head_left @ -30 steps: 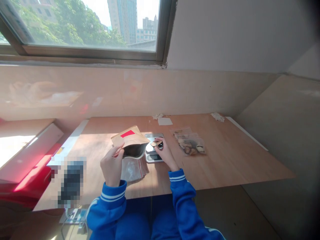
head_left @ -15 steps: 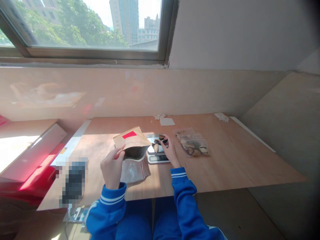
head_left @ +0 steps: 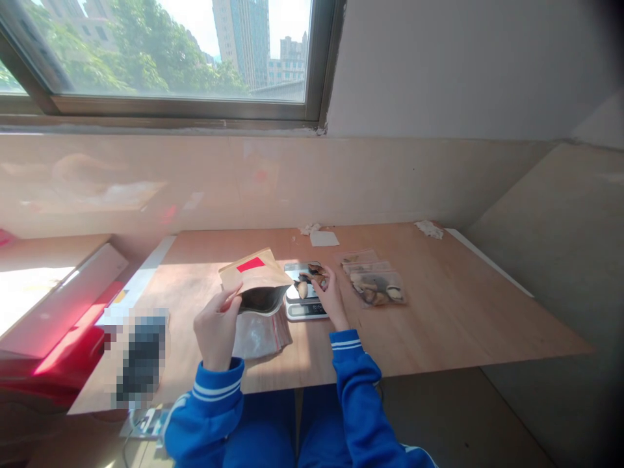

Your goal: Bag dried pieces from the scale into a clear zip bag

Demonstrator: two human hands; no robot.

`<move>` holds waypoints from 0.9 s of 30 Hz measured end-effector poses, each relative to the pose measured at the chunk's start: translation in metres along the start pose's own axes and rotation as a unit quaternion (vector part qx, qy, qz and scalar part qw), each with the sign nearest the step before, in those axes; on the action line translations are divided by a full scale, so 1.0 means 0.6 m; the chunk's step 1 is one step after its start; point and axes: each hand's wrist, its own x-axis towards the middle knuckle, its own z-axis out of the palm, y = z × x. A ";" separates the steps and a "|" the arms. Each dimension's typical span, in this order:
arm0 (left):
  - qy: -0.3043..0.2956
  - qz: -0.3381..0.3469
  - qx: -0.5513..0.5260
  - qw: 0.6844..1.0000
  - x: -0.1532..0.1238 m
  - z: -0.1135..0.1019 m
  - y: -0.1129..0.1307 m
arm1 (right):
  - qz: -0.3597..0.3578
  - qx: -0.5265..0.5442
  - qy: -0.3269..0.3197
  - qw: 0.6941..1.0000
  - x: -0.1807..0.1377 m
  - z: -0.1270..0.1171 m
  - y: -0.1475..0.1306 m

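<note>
My left hand [head_left: 218, 325] pinches the edge of a brown paper pouch [head_left: 256, 273] with a red label. The pouch is tilted, its dark mouth open toward me. My right hand [head_left: 333, 300] is over a small digital kitchen scale [head_left: 306, 312], thumb and fingers closed on a brown dried piece that looks like a dried mushroom slice [head_left: 320, 280]. Another pale brown slice [head_left: 303, 289] lies on the scale's plate, with darker ones behind it. Below the pouch lies a stack of clear zip bags [head_left: 258, 338], partly covered by it.
Filled clear bags of similar dried slices [head_left: 375, 288] lie right of the scale. A white card [head_left: 324, 239] and crumpled tissue [head_left: 429, 229] are near the wall. At the table's left is a blurred-out dark object [head_left: 141, 357], with a cable beneath.
My right hand has lowered its fingers slightly onto the slices on the scale. The left hand still has the pouch in the same pose. The whole view has shifted a little.
</note>
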 end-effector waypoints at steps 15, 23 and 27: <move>-0.006 0.010 -0.007 1.000 0.000 0.003 0.002 | -0.111 -0.176 -0.025 0.978 -0.068 -0.013 -0.072; -0.010 0.008 -0.004 1.000 0.001 -0.001 0.000 | -0.104 -0.107 -0.044 0.988 -0.075 -0.015 -0.107; -0.011 0.019 -0.009 1.000 0.000 0.001 0.002 | -0.145 0.009 -0.059 0.988 -0.105 -0.044 -0.195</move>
